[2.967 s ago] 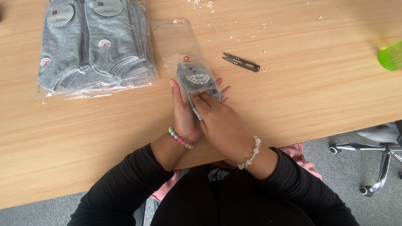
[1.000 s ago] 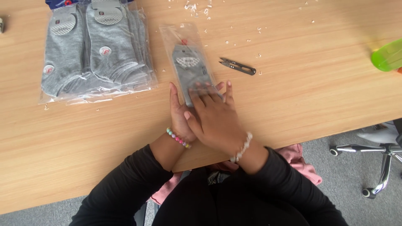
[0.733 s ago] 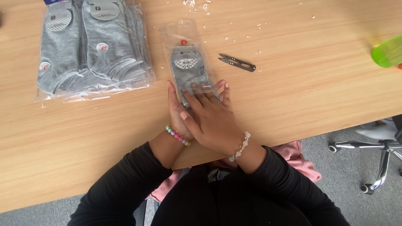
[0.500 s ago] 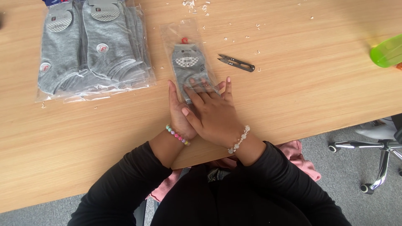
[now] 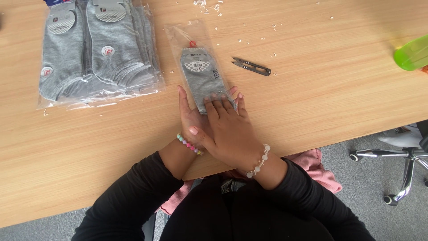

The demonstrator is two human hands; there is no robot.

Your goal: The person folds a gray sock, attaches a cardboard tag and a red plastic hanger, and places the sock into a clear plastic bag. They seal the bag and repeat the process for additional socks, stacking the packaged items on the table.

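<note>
The sock pack [image 5: 201, 71] lies flat on the counter [image 5: 312, 102], its near end pressed under the flat, open right hand [image 5: 227, 129] laid over the left hand [image 5: 189, 117]; nothing is gripped, so the slick bag could slide away or crease.

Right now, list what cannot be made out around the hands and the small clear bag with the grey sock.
- Near end of the grey sock in its small clear plastic bag: head view, covered by the right hand.
- Left hand: mostly under the right hand.
- Green plastic object: cut off by the right edge.
- Large clear pack of grey socks: top cut off by the upper edge.
- Black thread snips: too small for blade detail.
</note>
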